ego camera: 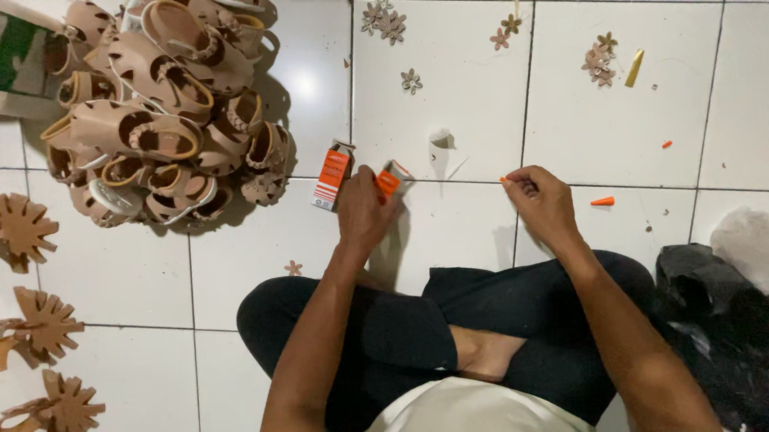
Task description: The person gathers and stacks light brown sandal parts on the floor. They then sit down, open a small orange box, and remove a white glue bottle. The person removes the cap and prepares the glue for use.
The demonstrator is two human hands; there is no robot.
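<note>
The person sits cross-legged on a white tiled floor (458,229), seen from above; the left hand (362,210) is clenched around a small orange-and-white tube (392,178), whose top end sticks out at about 1 o'clock from the fist; the right hand (541,203) pinches a tiny orange cap (505,180) between fingertips, held at 3 o'clock from the tube and apart from it; an orange-and-white box (331,176) lies on the floor just beside the left hand, at its 10 o'clock; a second orange cap (602,202) lies on the tile at 3 o'clock from the right hand, near it; a smaller orange bit (666,144) lies farther off at 2 o'clock; a heap of tan sandals (160,105) fills the floor at 10 o'clock from the hands, well apart; tan leaf-shaped cutouts (20,228) run down the left edge at 9 o'clock; small flower pieces (386,20) are scattered at 12 o'clock, more of them at 1 o'clock beside a yellow strip (634,69); a black bag (726,327) lies at 4 o'clock by the right knee, with a clear plastic bag (766,248) touching it.
</note>
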